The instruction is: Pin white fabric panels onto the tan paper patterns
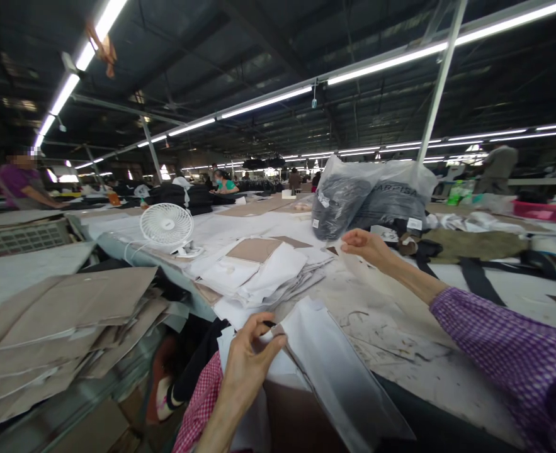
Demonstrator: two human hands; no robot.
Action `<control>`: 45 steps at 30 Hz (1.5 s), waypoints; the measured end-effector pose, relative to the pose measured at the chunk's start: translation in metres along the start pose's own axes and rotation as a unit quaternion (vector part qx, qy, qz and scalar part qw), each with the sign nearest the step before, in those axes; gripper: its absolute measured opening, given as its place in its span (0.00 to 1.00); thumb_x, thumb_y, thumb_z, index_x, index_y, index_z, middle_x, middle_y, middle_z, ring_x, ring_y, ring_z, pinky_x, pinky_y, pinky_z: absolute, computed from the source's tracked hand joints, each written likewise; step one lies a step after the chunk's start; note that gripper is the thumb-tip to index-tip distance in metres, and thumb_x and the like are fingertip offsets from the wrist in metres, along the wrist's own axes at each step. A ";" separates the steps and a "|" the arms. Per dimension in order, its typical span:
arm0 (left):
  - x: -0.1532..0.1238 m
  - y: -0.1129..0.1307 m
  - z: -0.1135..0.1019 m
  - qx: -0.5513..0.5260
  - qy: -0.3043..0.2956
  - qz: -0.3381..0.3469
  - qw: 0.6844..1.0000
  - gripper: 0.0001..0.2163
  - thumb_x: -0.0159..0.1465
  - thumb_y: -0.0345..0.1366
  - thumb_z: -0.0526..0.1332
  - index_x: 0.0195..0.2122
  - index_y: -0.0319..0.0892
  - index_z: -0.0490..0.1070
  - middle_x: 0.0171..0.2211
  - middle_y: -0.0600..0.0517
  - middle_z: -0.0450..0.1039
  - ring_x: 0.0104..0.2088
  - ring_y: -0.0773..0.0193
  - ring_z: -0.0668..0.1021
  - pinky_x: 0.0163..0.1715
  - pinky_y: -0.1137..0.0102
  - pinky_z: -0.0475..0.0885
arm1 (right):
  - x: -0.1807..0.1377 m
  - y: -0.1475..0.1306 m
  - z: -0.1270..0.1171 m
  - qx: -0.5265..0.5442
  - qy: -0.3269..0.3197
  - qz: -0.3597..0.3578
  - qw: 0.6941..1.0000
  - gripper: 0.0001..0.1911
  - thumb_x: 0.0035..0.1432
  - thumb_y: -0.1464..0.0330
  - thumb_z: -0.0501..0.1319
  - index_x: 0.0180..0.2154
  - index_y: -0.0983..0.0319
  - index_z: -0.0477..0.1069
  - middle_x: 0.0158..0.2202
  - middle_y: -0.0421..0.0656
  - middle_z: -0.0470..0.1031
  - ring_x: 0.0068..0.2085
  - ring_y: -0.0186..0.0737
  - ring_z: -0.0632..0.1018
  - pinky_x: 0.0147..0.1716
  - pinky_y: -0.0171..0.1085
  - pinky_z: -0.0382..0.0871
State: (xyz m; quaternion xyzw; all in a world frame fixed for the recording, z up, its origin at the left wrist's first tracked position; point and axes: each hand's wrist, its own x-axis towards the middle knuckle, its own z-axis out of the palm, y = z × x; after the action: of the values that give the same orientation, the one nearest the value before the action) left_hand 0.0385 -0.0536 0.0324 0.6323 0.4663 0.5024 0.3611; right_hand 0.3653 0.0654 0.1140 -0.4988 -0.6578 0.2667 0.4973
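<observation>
My left hand (249, 358) pinches the near corner of a clear plastic bag (339, 371) that lies stretched over the table edge, fingers closed on its rim. My right hand (365, 245) reaches forward over the worn white table (400, 321), fingers closed on the far edge of the same thin plastic film. A stack of white and brown paper sheets (263, 270) lies just left of my right hand. Both sleeves are checked, the left pink and the right purple.
A small white fan (167, 225) stands at the back left. Plastic sacks of dark fabric (367, 201) sit beyond my right hand. Flattened cardboard (55, 327) is piled at left. Dark straps (476, 277) lie at right. Other people work in the distance.
</observation>
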 end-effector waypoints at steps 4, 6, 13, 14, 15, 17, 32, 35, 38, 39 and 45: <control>0.001 0.009 0.003 -0.048 0.008 -0.015 0.999 0.13 0.56 0.44 0.64 0.24 0.39 0.73 0.20 0.55 0.67 0.22 0.69 0.66 0.23 0.74 0.58 | -0.001 -0.038 -0.002 0.124 0.121 -0.058 0.983 0.20 0.38 0.60 0.73 0.31 0.59 0.67 0.29 0.37 0.73 0.31 0.34 0.72 0.32 0.35 0.66; 0.001 0.016 0.004 -0.081 0.031 -0.033 0.996 0.13 0.55 0.44 0.64 0.24 0.38 0.71 0.20 0.57 0.65 0.21 0.70 0.63 0.22 0.75 0.56 | -0.011 -0.067 0.000 0.139 0.147 -0.061 0.977 0.18 0.39 0.62 0.73 0.30 0.59 0.68 0.27 0.36 0.72 0.28 0.33 0.71 0.27 0.34 0.64; -0.003 0.037 0.007 -0.082 0.044 -0.054 0.994 0.12 0.54 0.43 0.64 0.24 0.38 0.71 0.20 0.56 0.64 0.21 0.71 0.62 0.20 0.76 0.56 | -0.098 -0.136 0.058 0.103 -0.156 0.088 0.979 0.16 0.44 0.59 0.70 0.33 0.62 0.75 0.23 0.37 0.70 0.22 0.29 0.68 0.19 0.31 0.57; -0.004 0.039 0.006 -0.078 0.040 -0.050 0.995 0.12 0.54 0.43 0.64 0.24 0.37 0.71 0.20 0.55 0.65 0.22 0.70 0.62 0.21 0.76 0.57 | -0.111 -0.133 0.071 0.096 -0.201 0.096 0.970 0.16 0.46 0.58 0.69 0.33 0.62 0.75 0.22 0.37 0.69 0.21 0.29 0.66 0.19 0.31 0.55; -0.005 0.039 0.006 -0.080 0.033 -0.048 0.995 0.12 0.54 0.43 0.64 0.24 0.37 0.72 0.20 0.55 0.65 0.22 0.70 0.62 0.21 0.75 0.57 | -0.121 -0.129 0.083 0.087 -0.235 0.098 0.963 0.15 0.48 0.58 0.67 0.32 0.63 0.75 0.21 0.37 0.68 0.21 0.29 0.65 0.19 0.31 0.54; -0.007 0.040 0.003 -0.093 0.017 -0.047 0.994 0.15 0.57 0.46 0.62 0.24 0.37 0.71 0.20 0.55 0.63 0.22 0.71 0.61 0.21 0.75 0.56 | -0.135 -0.115 0.104 0.055 -0.261 0.079 0.961 0.13 0.50 0.59 0.65 0.32 0.63 0.76 0.21 0.37 0.67 0.22 0.30 0.65 0.20 0.31 0.55; -0.018 0.022 0.003 -0.131 0.013 -0.017 0.991 0.23 0.64 0.53 0.54 0.26 0.37 0.73 0.24 0.52 0.66 0.26 0.67 0.65 0.27 0.72 0.59 | -0.148 -0.084 0.127 -0.053 -0.193 -0.125 0.972 0.10 0.61 0.70 0.56 0.36 0.60 0.77 0.31 0.42 0.72 0.30 0.34 0.71 0.26 0.33 0.64; -0.019 0.025 0.001 -0.125 0.019 -0.017 0.992 0.24 0.66 0.51 0.51 0.28 0.38 0.77 0.25 0.51 0.71 0.27 0.65 0.69 0.30 0.71 0.63 | -0.150 -0.082 0.127 -0.058 -0.194 -0.139 0.969 0.10 0.61 0.71 0.56 0.37 0.59 0.77 0.31 0.42 0.71 0.30 0.34 0.71 0.27 0.33 0.64; -0.021 0.028 0.000 -0.119 0.027 -0.019 0.992 0.24 0.67 0.50 0.51 0.29 0.39 0.79 0.27 0.50 0.75 0.29 0.63 0.72 0.33 0.69 0.65 | -0.150 -0.081 0.128 -0.058 -0.197 -0.136 0.969 0.10 0.61 0.71 0.56 0.38 0.59 0.77 0.32 0.42 0.71 0.31 0.34 0.72 0.27 0.33 0.65; -0.022 0.028 0.000 -0.119 0.030 -0.021 0.992 0.24 0.67 0.50 0.51 0.29 0.40 0.80 0.28 0.50 0.76 0.30 0.62 0.72 0.34 0.69 0.65 | -0.150 -0.081 0.129 -0.059 -0.197 -0.132 0.970 0.10 0.61 0.71 0.56 0.38 0.59 0.77 0.32 0.42 0.71 0.31 0.34 0.72 0.27 0.33 0.65; -0.025 0.026 -0.003 -0.115 0.020 -0.007 0.993 0.24 0.67 0.50 0.49 0.30 0.40 0.79 0.29 0.50 0.75 0.32 0.60 0.73 0.36 0.68 0.65 | -0.151 -0.082 0.129 -0.071 -0.199 -0.138 0.968 0.10 0.61 0.71 0.56 0.38 0.59 0.77 0.32 0.42 0.71 0.30 0.32 0.72 0.26 0.32 0.65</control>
State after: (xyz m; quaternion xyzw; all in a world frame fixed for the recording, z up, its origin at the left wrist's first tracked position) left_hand 0.0404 -0.0854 0.0497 0.5733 0.4171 0.5623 0.4257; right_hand 0.2159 -0.0848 0.0778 -0.3742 -0.8232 0.2426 0.3514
